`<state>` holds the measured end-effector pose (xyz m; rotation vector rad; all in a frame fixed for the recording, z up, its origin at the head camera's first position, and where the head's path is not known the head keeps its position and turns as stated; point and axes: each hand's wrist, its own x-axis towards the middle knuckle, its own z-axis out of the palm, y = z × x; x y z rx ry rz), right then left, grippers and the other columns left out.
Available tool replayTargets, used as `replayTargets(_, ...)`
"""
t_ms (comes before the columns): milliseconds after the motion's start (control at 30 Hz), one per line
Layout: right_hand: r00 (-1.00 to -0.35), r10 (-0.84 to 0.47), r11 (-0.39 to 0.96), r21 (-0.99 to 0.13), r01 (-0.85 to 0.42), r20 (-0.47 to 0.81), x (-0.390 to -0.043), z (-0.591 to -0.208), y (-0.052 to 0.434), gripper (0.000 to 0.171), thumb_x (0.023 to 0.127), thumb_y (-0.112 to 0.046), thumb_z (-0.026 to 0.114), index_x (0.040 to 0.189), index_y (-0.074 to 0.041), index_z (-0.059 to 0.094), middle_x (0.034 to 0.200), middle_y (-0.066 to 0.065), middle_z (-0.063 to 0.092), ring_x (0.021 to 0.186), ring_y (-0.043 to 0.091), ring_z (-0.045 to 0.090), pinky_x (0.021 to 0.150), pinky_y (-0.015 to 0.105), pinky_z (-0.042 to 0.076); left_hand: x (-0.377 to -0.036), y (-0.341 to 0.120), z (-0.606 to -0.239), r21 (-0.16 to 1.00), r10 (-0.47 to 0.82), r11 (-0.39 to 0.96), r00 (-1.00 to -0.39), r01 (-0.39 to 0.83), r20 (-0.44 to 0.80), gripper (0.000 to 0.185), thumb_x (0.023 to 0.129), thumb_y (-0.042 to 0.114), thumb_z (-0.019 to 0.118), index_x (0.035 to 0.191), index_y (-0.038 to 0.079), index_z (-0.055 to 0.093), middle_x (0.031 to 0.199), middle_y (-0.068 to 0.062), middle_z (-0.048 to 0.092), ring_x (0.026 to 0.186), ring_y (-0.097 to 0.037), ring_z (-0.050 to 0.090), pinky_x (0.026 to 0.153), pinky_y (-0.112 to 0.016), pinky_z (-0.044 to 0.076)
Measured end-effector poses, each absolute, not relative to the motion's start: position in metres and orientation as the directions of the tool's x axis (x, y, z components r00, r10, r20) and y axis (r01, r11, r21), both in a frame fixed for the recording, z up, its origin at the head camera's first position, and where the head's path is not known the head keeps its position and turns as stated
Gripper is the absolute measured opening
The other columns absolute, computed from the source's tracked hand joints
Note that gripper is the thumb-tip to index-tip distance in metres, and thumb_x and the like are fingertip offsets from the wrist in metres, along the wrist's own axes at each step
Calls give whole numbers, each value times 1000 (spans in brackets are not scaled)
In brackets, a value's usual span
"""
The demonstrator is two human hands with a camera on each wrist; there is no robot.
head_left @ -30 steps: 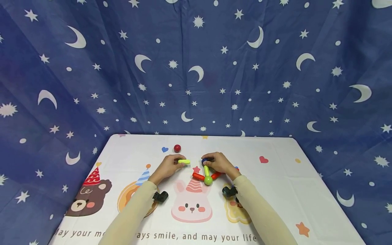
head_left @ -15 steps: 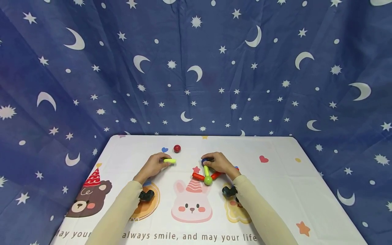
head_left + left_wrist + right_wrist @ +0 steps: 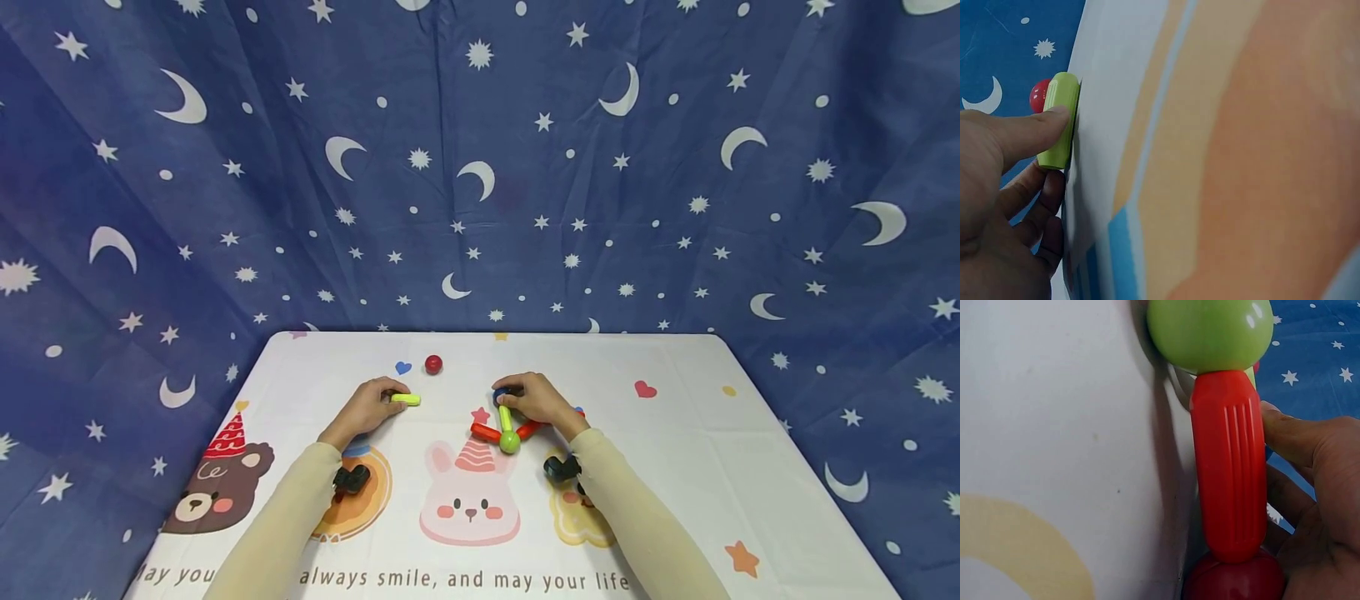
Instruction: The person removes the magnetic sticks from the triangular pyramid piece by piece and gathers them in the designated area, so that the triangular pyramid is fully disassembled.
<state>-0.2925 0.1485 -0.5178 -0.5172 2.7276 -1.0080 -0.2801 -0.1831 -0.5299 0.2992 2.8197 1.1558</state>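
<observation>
Yellow-green stick [image 3: 406, 399] lies flat on the printed table cover [image 3: 675, 450], pinched at its near end by the left hand [image 3: 369, 408]; thumb pressed on top in the left wrist view, fingers curled beneath. Held low, probably to keep it level. A red ball [image 3: 433, 364] sits just beyond it, apart. To the right, well apart from the stick, stands a stick-and-ball structure [image 3: 507, 427]: red sticks meeting a green ball [image 3: 510, 442]. Right hand [image 3: 538, 402] grasps its top, likely steadying it. Starry blue backdrop [image 3: 480, 167] behind.
</observation>
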Motion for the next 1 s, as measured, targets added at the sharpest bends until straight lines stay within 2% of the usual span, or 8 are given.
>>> replayTargets(200, -924, -377, 709, -660, -246, -60, -292, -518, 149, 26, 86, -29, 66, 112, -27, 68, 116, 0, 66, 104, 16, 59, 97, 39, 45, -280, -184, -528, 702, 214, 698, -977, 140, -18, 26, 81, 18, 72, 107, 18, 67, 110, -5, 64, 105, -23, 56, 98, -43, 42)
replayTargets(400, -922, -383, 706, -664, -248, -63, -293, -519, 150, 26, 87, -28, 66, 112, -26, 67, 118, 1, 65, 103, 16, 59, 97, 39, 46, -276, -179, -523, 697, 227, 682, -970, 221, 85, 35, 79, 20, 74, 112, 17, 64, 120, -5, 60, 115, -28, 54, 103, -47, 39)
replayTargets(500, -923, -379, 707, -665, -240, -69, -293, -519, 150, 27, 87, -28, 66, 113, -25, 67, 119, 1, 65, 104, 17, 59, 97, 39, 46, -273, -170, -516, 704, 244, 660, -961, 261, 128, 35, 80, 22, 73, 114, 18, 63, 121, -3, 59, 115, -26, 54, 99, -46, 41)
replayTargets(667, -926, -370, 709, -667, -229, -76, -294, -519, 150, 28, 86, -29, 66, 114, -25, 67, 118, 1, 65, 105, 17, 58, 98, 39, 45, -265, -148, -508, 725, 297, 612, -941, 317, 160, 32, 82, 20, 71, 113, 18, 63, 115, -3, 62, 106, -24, 58, 89, -41, 48)
replayTargets(800, -926, -371, 710, -664, -234, -71, -294, -519, 149, 28, 86, -29, 66, 113, -25, 67, 117, 0, 65, 105, 17, 59, 99, 39, 45, -259, -127, -509, 752, 347, 576, -929, 321, 131, 31, 83, 19, 70, 113, 14, 64, 112, -2, 63, 103, -22, 60, 86, -39, 50)
replayTargets(1000, -928, -369, 710, -658, -251, -44, -295, -519, 148, 27, 86, -28, 67, 113, -24, 68, 115, -1, 67, 107, 17, 59, 99, 39, 45, -251, -100, -519, 760, 422, 581, -906, 293, 26, 30, 85, 25, 68, 114, 19, 64, 115, 2, 63, 105, -16, 60, 91, -37, 49)
